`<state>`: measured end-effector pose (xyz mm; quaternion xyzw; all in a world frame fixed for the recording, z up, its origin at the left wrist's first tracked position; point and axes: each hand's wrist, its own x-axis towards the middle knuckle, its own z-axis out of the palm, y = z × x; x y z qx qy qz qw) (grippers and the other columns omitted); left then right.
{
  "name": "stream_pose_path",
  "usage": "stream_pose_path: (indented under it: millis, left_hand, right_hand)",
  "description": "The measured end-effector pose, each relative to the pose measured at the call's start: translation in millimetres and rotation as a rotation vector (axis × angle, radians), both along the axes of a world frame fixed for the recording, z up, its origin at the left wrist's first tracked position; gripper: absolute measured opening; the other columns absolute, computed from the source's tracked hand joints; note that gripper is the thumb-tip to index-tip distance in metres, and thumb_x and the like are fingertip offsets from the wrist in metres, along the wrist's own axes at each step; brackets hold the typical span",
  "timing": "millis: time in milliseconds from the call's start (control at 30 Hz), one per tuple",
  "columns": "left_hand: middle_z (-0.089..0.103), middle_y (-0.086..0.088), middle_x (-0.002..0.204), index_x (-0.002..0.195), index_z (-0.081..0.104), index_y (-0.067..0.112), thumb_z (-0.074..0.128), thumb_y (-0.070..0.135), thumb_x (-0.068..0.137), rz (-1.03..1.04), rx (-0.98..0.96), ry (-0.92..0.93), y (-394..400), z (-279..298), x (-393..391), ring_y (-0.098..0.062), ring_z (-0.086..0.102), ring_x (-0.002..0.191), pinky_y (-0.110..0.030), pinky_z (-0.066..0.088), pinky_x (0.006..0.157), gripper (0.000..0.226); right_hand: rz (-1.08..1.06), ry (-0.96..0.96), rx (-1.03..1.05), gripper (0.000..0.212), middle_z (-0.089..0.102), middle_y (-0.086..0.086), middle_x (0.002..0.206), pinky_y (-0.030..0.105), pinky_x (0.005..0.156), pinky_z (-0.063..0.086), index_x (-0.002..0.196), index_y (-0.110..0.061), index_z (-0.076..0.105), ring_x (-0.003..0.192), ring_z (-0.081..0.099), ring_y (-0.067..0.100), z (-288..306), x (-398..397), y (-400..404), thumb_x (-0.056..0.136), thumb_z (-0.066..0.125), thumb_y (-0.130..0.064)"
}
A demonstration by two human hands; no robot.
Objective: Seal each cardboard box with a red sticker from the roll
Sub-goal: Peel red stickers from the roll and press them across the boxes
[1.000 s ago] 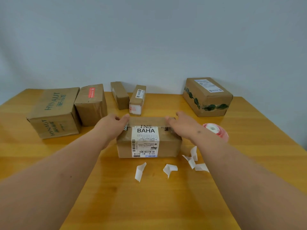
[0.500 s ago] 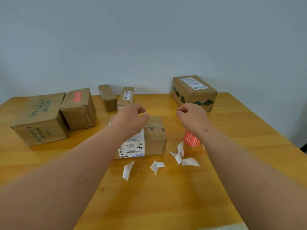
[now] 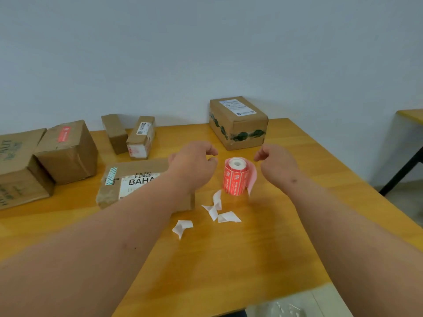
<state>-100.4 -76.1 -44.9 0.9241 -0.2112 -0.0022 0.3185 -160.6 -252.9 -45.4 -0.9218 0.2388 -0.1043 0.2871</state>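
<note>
A roll of red stickers [image 3: 237,177] stands upright on the wooden table [image 3: 263,248], between my two hands. My left hand [image 3: 194,161] hovers just left of the roll, fingers loosely curled and holding nothing. My right hand [image 3: 277,162] hovers just right of it, fingers curled the same way, also holding nothing. Neither hand touches the roll. A flat cardboard box with a white "BAHA" label [image 3: 128,179] lies under my left forearm, partly hidden by it.
Several white backing scraps [image 3: 217,209] lie in front of the roll. A box with green tape [image 3: 238,124] stands behind it. At the left are a box with a red sticker [image 3: 68,149], a large printed box [image 3: 16,165] and two small boxes [image 3: 128,136].
Both hands left the "BAHA" box and moved right to either side of the sticker roll. The view swung right with them.
</note>
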Motion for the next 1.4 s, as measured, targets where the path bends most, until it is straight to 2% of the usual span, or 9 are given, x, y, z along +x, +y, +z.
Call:
stream_pose_path:
  millis: [133, 233, 433, 700, 833, 933, 1033, 1233, 1400]
  left_hand:
    - [0.056, 0.013, 0.103, 0.113, 0.064, 0.032, 0.054, 0.03, 0.095, -0.025, 0.037, -0.009, -14, -1, -1, -0.013, 0.055, 0.108, -0.047, 0.041, 0.104, 0.02]
    - [0.053, 0.015, 0.101, 0.11, 0.064, 0.033, 0.053, 0.029, 0.095, -0.027, 0.055, -0.013, -20, -1, 0, -0.011, 0.054, 0.106, -0.047, 0.042, 0.103, 0.018]
    - [0.057, 0.013, 0.096, 0.102, 0.062, 0.036, 0.053, 0.029, 0.096, -0.024, 0.06, -0.006, -22, -3, -1, -0.011, 0.054, 0.1, -0.047, 0.042, 0.102, 0.012]
    - [0.059, 0.011, 0.097, 0.109, 0.065, 0.033, 0.051, 0.029, 0.097, -0.016, 0.076, 0.005, -16, -4, -8, -0.012, 0.055, 0.101, -0.045, 0.039, 0.104, 0.019]
    - [0.067, 0.006, 0.1, 0.109, 0.064, 0.035, 0.051, 0.03, 0.097, -0.027, 0.07, -0.002, -14, -3, -11, -0.013, 0.057, 0.101, -0.044, 0.038, 0.104, 0.018]
    - [0.066, 0.012, 0.106, 0.108, 0.062, 0.038, 0.053, 0.028, 0.094, -0.06, 0.05, 0.008, -11, -3, -12, -0.011, 0.058, 0.105, -0.047, 0.038, 0.104, 0.02]
    - [0.068, 0.015, 0.094, 0.107, 0.056, 0.042, 0.054, 0.023, 0.09, -0.101, -0.012, 0.061, -9, -2, -12, -0.01, 0.061, 0.097, -0.048, 0.043, 0.1, 0.026]
    - [0.067, 0.015, 0.085, 0.12, 0.055, 0.03, 0.069, 0.025, 0.085, -0.085, 0.0, 0.097, -13, -3, -7, -0.012, 0.064, 0.092, -0.048, 0.046, 0.097, 0.038]
    - [0.061, 0.016, 0.075, 0.088, 0.06, 0.038, 0.067, 0.024, 0.088, -0.067, 0.116, 0.094, -18, -6, -4, -0.013, 0.062, 0.088, -0.047, 0.048, 0.096, 0.015]
  right_hand:
    - [0.114, 0.033, -0.082, 0.041, 0.056, 0.001, 0.109, 0.048, 0.094, 0.048, 0.074, -0.03, 0.057, 0.106, 0.054, 0.024, -8, -5, -10, 0.083, 0.047, 0.008]
    - [0.223, 0.079, -0.13, 0.044, 0.05, 0.001, 0.111, 0.043, 0.094, 0.047, 0.077, -0.03, 0.061, 0.107, 0.051, 0.021, -12, -7, -12, 0.084, 0.048, 0.012]
    - [0.295, 0.055, -0.266, 0.027, 0.051, -0.002, 0.102, 0.04, 0.087, 0.05, 0.085, -0.029, 0.065, 0.099, 0.053, 0.02, -15, -4, -18, 0.091, 0.058, -0.004]
    - [0.382, 0.047, -0.281, 0.021, 0.049, -0.008, 0.106, 0.039, 0.095, 0.039, 0.078, -0.036, 0.06, 0.109, 0.041, 0.017, -1, -12, -7, 0.086, 0.063, -0.016]
    - [0.443, 0.053, -0.324, 0.026, 0.055, -0.011, 0.104, 0.04, 0.097, 0.032, 0.085, -0.041, 0.06, 0.112, 0.041, 0.018, 1, -10, 7, 0.091, 0.057, -0.016]
    - [0.453, 0.04, -0.293, 0.035, 0.059, -0.015, 0.106, 0.037, 0.092, 0.026, 0.106, -0.041, 0.065, 0.106, 0.037, 0.01, 1, -7, 15, 0.095, 0.05, -0.011]
    - [0.442, -0.014, -0.184, 0.032, 0.063, -0.015, 0.103, 0.036, 0.093, 0.033, 0.118, -0.037, 0.055, 0.102, 0.05, 0.006, 1, -3, 20, 0.097, 0.05, -0.013]
    - [0.418, -0.081, 0.006, 0.03, 0.064, -0.014, 0.088, 0.049, 0.095, 0.046, 0.107, -0.038, 0.047, 0.091, 0.061, 0.009, -5, 5, 22, 0.093, 0.059, -0.014]
    - [0.419, -0.082, 0.027, 0.024, 0.064, -0.017, 0.088, 0.047, 0.097, 0.044, 0.101, -0.037, 0.051, 0.094, 0.061, 0.007, -5, 8, 16, 0.09, 0.063, -0.019]
